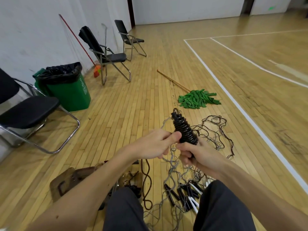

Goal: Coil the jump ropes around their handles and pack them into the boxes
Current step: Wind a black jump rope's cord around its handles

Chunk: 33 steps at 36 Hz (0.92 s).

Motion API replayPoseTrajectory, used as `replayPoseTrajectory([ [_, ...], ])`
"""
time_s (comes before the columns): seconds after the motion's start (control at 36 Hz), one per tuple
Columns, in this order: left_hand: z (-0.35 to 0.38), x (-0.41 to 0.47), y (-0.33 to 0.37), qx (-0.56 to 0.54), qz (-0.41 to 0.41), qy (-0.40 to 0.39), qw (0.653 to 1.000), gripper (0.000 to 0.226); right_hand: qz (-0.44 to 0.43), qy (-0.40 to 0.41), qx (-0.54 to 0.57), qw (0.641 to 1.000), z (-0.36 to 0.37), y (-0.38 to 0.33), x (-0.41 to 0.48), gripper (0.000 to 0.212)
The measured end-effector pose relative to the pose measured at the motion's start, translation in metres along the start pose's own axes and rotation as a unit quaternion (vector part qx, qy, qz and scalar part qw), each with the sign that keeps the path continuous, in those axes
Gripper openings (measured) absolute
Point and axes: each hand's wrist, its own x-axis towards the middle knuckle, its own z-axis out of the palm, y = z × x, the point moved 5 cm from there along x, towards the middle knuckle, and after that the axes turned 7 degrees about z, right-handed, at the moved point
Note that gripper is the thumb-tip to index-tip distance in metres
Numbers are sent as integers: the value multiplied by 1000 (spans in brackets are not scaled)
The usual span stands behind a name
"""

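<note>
Black rope (185, 130) coiled tight round handles.

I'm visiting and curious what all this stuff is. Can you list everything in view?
coiled jump rope: one, black, held in both hands
loose ropes: a tangle, brown and grey, on floor
handles: several, black and white, floor between knees
box: one, brown, floor lower left
mop: one, green, lying on floor
bin: one, green, by wall
chairs: three, black, along wall
broom: one, red stick, leaning on wall
left hand: one, bare, pinching the coil's side
right hand: one, bare, gripping beneath the coil
</note>
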Motion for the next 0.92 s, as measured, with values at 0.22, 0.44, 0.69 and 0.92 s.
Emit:
replayPoseTrajectory([
  [0.22,0,-11,-2,117,10,-23,993,27,43,70,-13,997,-37,3,6,19],
  [0.44,-11,-7,46,339,91,-52,935,27,78,51,-86,992,-22,14,9,26],
  [0.69,-37,10,79,315,125,-107,934,22,171,-78,-163,969,10,18,-7,26],
  [0.92,-21,17,75,206,110,-197,952,29,181,-100,-270,941,23,21,-25,71],
])
